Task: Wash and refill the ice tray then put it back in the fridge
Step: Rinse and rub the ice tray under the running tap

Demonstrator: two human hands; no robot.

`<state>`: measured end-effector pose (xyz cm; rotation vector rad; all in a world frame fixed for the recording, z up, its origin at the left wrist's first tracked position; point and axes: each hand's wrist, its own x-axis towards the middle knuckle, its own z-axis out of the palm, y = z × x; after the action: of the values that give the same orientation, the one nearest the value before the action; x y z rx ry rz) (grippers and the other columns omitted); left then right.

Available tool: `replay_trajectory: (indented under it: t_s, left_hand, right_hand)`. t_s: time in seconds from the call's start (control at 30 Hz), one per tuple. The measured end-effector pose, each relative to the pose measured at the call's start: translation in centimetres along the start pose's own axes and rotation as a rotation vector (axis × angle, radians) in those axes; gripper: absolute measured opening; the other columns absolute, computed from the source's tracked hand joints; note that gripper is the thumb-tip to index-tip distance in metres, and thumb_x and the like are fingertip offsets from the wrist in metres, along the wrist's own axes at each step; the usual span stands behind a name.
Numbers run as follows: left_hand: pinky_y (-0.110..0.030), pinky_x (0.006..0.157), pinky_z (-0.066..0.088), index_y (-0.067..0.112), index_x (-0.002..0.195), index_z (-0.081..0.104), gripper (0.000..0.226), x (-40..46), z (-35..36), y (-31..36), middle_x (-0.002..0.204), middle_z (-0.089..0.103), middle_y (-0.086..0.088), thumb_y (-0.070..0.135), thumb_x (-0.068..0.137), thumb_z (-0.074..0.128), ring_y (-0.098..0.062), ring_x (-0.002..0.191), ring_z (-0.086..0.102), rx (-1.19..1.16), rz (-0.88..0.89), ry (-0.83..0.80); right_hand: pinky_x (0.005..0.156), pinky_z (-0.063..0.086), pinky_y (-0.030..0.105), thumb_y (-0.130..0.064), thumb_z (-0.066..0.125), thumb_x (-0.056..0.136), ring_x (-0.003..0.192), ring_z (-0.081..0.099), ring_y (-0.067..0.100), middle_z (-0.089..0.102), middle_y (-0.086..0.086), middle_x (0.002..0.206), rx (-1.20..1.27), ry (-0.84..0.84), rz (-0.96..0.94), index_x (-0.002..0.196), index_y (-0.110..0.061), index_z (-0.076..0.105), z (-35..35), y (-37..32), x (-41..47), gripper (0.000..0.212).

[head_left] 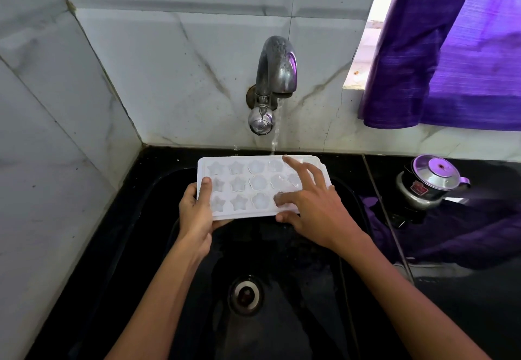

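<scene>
A white ice tray (242,187) with star and flower shaped cells is held level over the black sink (282,275). My left hand (196,213) grips its left end, thumb on top and fingers underneath. My right hand (310,204) lies across the tray's right part with fingers spread over the cells and the thumb at the near edge. A metal tap (275,77) on the tiled wall is running, and the stream of water (276,131) falls onto the tray's far edge by my right fingertips.
The sink's drain (245,295) sits below the tray. A small metal pot with a lid (428,182) stands on the black counter to the right. A purple curtain (451,63) hangs at the upper right. Tiled walls close the left and back.
</scene>
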<state>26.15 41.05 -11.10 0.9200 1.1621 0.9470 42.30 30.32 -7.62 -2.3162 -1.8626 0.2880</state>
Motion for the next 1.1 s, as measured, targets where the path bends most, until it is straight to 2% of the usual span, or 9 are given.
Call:
replay_trajectory:
  t_s: [0.13,0.23,0.3,0.4,0.53,0.6,0.8,1.0,1.1]
  left_hand:
    - [-0.036,0.06,0.057,0.017,0.109,0.055,0.021,0.0,-0.3,-0.5,0.099,0.067,-0.001,0.034,0.098,0.046,-0.017,0.087,0.067,0.009,-0.026,-0.004]
    - [-0.039,0.064,0.057,0.016,0.112,0.055,0.025,-0.1,-0.4,-0.8,0.103,0.068,-0.003,0.034,0.098,0.046,-0.019,0.09,0.068,0.008,-0.047,-0.033]
    - [-0.039,0.064,0.058,0.015,0.115,0.055,0.029,-0.4,-0.2,-1.0,0.104,0.069,-0.004,0.036,0.098,0.046,-0.02,0.09,0.069,0.024,-0.055,-0.06]
    - [-0.04,0.067,0.059,0.013,0.114,0.056,0.03,-0.9,0.2,-1.2,0.104,0.069,-0.005,0.037,0.097,0.046,-0.021,0.09,0.07,0.043,-0.048,-0.085]
    - [-0.041,0.069,0.059,0.017,0.105,0.057,0.023,-1.2,0.3,-1.2,0.102,0.069,-0.004,0.037,0.097,0.047,-0.021,0.089,0.07,0.052,-0.033,-0.085]
    - [-0.04,0.068,0.059,0.02,0.101,0.057,0.019,-1.3,0.1,-1.2,0.101,0.069,-0.003,0.036,0.097,0.047,-0.02,0.088,0.069,0.045,-0.032,-0.073]
    - [-0.041,0.068,0.058,0.02,0.107,0.057,0.021,-1.7,-0.6,-1.6,0.099,0.069,-0.001,0.035,0.097,0.047,-0.018,0.086,0.069,0.027,-0.052,-0.048]
    - [-0.041,0.07,0.059,0.016,0.113,0.055,0.026,-2.0,-0.6,-1.8,0.1,0.069,-0.002,0.035,0.097,0.047,-0.018,0.087,0.069,0.036,-0.05,-0.068]
    - [-0.041,0.069,0.059,0.015,0.112,0.055,0.026,-2.0,-0.6,-1.9,0.102,0.069,-0.002,0.036,0.097,0.047,-0.019,0.088,0.07,0.049,-0.056,-0.094]
  right_hand:
    - [0.092,0.045,0.048,-0.05,0.078,0.065,0.141,0.009,0.014,0.01,-0.019,0.154,0.11,0.031,0.027,0.087,-0.032,0.073,-0.5,0.4,0.1,0.028]
    - [0.105,0.029,0.058,-0.066,0.075,0.056,0.139,0.015,0.011,0.025,-0.02,0.147,0.168,-0.009,0.066,0.076,-0.035,0.065,-1.3,0.5,0.5,0.038]
    - [0.109,0.014,0.066,-0.075,0.063,0.061,0.138,0.02,0.01,0.031,-0.018,0.144,0.185,0.008,0.103,0.075,-0.034,0.056,-1.6,0.4,1.3,0.044]
    - [0.108,0.002,0.071,-0.069,0.053,0.077,0.141,0.02,0.012,0.029,-0.013,0.146,0.134,0.017,0.101,0.086,-0.033,0.05,-1.3,0.0,2.6,0.038]
    - [0.106,0.0,0.072,-0.061,0.048,0.087,0.147,0.005,0.019,0.021,-0.009,0.152,0.055,-0.04,0.077,0.109,-0.032,0.054,-0.4,-0.4,3.8,0.037]
    - [0.106,0.001,0.072,-0.058,0.046,0.089,0.147,0.001,0.02,0.018,-0.01,0.154,0.048,-0.049,0.08,0.115,-0.035,0.057,-0.2,-0.6,4.1,0.036]
    - [0.109,0.006,0.069,-0.053,0.057,0.086,0.147,-0.001,0.021,0.023,-0.011,0.152,-0.014,0.091,0.062,0.097,-0.035,0.071,-0.3,-1.7,4.0,0.025]
    - [0.105,0.002,0.074,-0.051,0.049,0.092,0.145,-0.017,0.027,0.004,-0.01,0.158,-0.125,-0.021,0.022,0.114,-0.039,0.065,-0.4,-1.7,4.1,0.03]
    - [0.107,0.005,0.073,-0.049,0.062,0.083,0.146,-0.012,0.025,0.012,-0.011,0.157,-0.089,0.063,0.025,0.095,-0.033,0.073,-0.5,-1.4,3.9,0.023]
